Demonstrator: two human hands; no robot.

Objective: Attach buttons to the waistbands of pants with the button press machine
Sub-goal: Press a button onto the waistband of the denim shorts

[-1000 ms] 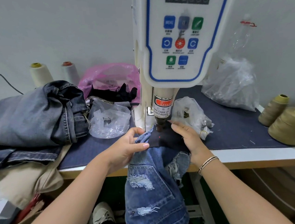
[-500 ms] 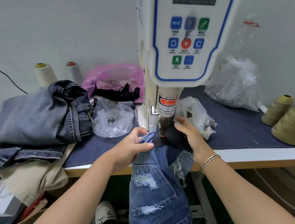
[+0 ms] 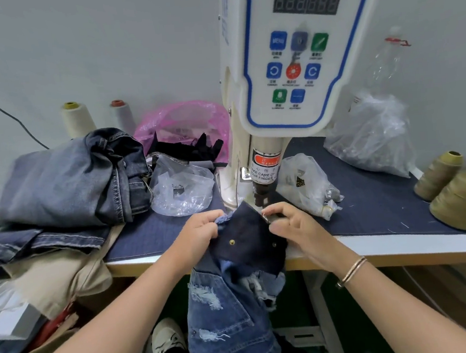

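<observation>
I see both hands up at the front edge of the table, holding one pair of pants. The left hand [image 3: 200, 231] has fingers curled, pinching the left side of the dark navy waistband [image 3: 245, 231] of the ripped blue denim pants [image 3: 224, 317]. The right hand [image 3: 289, 225] pinches the waistband's right top corner between thumb and fingers; thin metal bangles [image 3: 351, 271] sit on that wrist. The waistband is lifted and tilted toward me, just below and in front of the punch head of the white button press machine with blue-trimmed control panel [image 3: 294, 58]. I can't tell if the fabric touches the punch. Two small brass-coloured studs show on the dark fabric: one stud [image 3: 232, 242] left of centre, a second stud [image 3: 274, 244] near the right edge. The pant legs hang off the table edge between my forearms.

The dark blue cloth-covered table [image 3: 370, 212] also holds a stack of folded grey-blue jeans [image 3: 66, 185] at left, a clear plastic bag [image 3: 182, 192] beside the machine base, a pink plastic bag [image 3: 184, 121] behind it, and a small clear bag of metal parts [image 3: 308, 186] just right of the punch. A large crumpled clear bag [image 3: 374, 135] sits back right. Two olive thread cones [image 3: 458, 193] lie at far right, two pale thread cones [image 3: 77, 119] stand back left. A white shoe [image 3: 167, 339] shows under the table.
</observation>
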